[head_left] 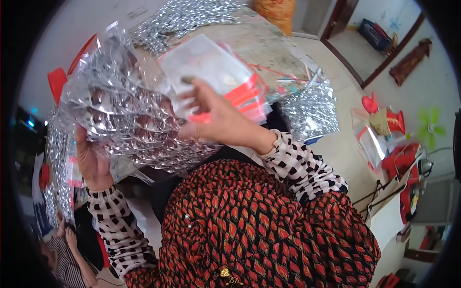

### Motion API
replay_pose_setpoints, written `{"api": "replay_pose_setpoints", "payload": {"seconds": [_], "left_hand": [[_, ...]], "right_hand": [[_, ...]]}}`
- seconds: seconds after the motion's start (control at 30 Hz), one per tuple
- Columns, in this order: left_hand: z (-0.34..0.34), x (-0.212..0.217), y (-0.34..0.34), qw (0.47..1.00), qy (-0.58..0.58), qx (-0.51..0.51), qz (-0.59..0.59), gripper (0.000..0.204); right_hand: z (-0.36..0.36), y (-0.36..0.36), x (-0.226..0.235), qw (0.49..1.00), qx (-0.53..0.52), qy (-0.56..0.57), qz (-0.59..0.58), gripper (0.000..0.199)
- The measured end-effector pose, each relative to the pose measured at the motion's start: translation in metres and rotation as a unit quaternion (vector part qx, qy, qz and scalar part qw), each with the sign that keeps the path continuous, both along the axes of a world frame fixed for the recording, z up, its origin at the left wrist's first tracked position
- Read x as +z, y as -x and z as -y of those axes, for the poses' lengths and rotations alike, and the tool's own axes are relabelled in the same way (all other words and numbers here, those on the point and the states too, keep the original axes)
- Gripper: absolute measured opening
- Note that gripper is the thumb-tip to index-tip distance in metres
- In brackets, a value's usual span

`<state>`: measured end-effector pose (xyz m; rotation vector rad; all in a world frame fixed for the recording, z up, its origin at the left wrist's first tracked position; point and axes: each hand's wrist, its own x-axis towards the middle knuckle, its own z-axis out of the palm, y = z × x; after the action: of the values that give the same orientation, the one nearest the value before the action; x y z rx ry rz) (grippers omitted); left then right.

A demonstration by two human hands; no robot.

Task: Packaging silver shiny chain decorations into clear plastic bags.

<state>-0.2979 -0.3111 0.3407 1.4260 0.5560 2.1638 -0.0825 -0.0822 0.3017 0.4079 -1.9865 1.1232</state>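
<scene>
A clear plastic bag packed with shiny silver foil spirals (129, 110) rests against my left hand (93, 161). The left thumb shows at its near left edge; the other fingers are hidden beneath it. At the bundle's right side is my right hand (211, 108), its fingers spread and curved, one fingertip dark. A red plastic strip shows between its thumb and fingers; whether they touch it I cannot tell. Just beyond that hand lies a stack of flat clear bags with red edges (206, 60) on the table (269, 41).
Loose silver strands (187, 19) cover the table's far side. A silver-filled bundle (312, 108) stands at the table's right edge. An orange sack (276, 14) is at the back. At lower left another person's hands (67, 230) are near more silver strands. A green fan (430, 127) stands at right.
</scene>
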Motion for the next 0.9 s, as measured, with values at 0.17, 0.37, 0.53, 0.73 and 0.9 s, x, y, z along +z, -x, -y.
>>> {"api": "replay_pose_setpoints", "payload": {"seconds": [0.17, 0.37, 0.53, 0.73, 0.9], "left_hand": [[-0.034, 0.016, -0.049, 0.994, 0.018, 0.071, -0.083, 0.052], [-0.075, 0.021, -0.087, 0.993, 0.094, 0.026, -0.073, 0.048], [-0.095, 0.006, -0.072, 0.974, 0.163, -0.019, -0.153, 0.061], [-0.095, 0.002, -0.075, 0.948, 0.275, 0.013, -0.159, 0.043], [-0.085, 0.009, -0.092, 0.935, 0.185, 0.151, -0.263, 0.053]], "right_hand": [[0.011, -0.014, 0.001, 0.985, 0.116, 0.064, 0.113, 0.083], [-0.014, -0.046, -0.02, 0.988, 0.046, 0.136, -0.05, 0.073], [-0.046, -0.077, -0.044, 0.967, -0.016, 0.254, -0.009, 0.072], [-0.078, -0.113, -0.061, 0.925, -0.103, 0.35, -0.105, 0.071], [-0.079, -0.128, -0.057, 0.967, -0.156, 0.195, -0.043, 0.06]]}}
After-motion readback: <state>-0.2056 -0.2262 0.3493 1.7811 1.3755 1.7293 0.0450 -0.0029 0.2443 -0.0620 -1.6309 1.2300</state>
